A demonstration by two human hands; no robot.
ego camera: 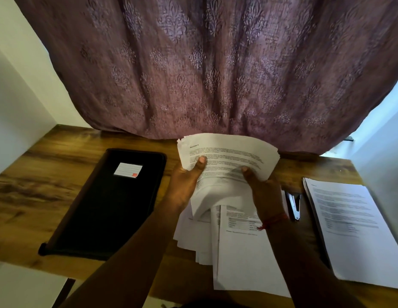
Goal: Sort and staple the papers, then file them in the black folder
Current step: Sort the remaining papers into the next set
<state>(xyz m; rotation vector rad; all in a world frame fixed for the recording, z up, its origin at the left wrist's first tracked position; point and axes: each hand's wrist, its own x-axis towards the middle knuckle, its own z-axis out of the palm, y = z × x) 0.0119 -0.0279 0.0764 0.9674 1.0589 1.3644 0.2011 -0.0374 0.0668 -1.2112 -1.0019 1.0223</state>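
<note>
Both hands hold up a bent stack of printed papers (227, 152) above the wooden desk (38, 185); its top sheet is headed "Section 5". My left hand (184, 183) grips the stack's left side with the thumb on top. My right hand (262, 187) grips the right side the same way. Under them lies a loose, fanned pile of sheets (240, 252). A closed black folder (109, 203) with a white label lies to the left. A black stapler (293, 205) lies just right of my right wrist. Another neat paper stack (353, 230) lies at the far right.
A purple patterned curtain (216, 63) hangs down to the desk's back edge, right behind the held papers. White walls close in on the left and right. The desk's front edge runs close below the loose pile.
</note>
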